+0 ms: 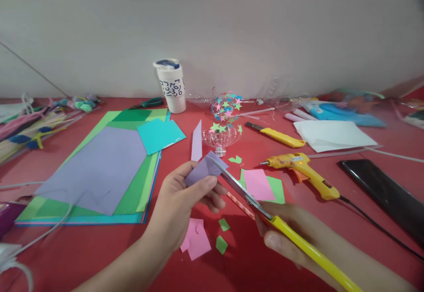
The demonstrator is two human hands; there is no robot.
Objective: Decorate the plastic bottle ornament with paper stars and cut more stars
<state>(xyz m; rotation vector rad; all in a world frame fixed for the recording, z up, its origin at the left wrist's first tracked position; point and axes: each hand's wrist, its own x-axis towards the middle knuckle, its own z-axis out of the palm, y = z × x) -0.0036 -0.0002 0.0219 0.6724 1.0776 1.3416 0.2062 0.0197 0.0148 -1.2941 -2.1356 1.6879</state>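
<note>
Between the thumb and fingers of my left hand (192,190) is a small piece of purple paper (200,170). My right hand (288,228) grips yellow-handled scissors (243,191), whose blades reach up and left onto the right part of that paper. Just beyond the paper, a clear ribbed plastic piece (220,139) stands on the table beneath a clear ball dotted with star stickers (227,108). Pink paper scraps (198,241) and green scraps (221,244) lie below my hands. To the right are a pink square (258,184) and a green sheet (278,189).
On the red table, coloured paper sheets (96,168) are stacked at left. A white cup (171,86) stands at the back. Rightward lie a yellow cutter (281,137), a yellow glue gun (301,170) with its cord and a black phone (384,195). A white cable (59,223) crosses the left side.
</note>
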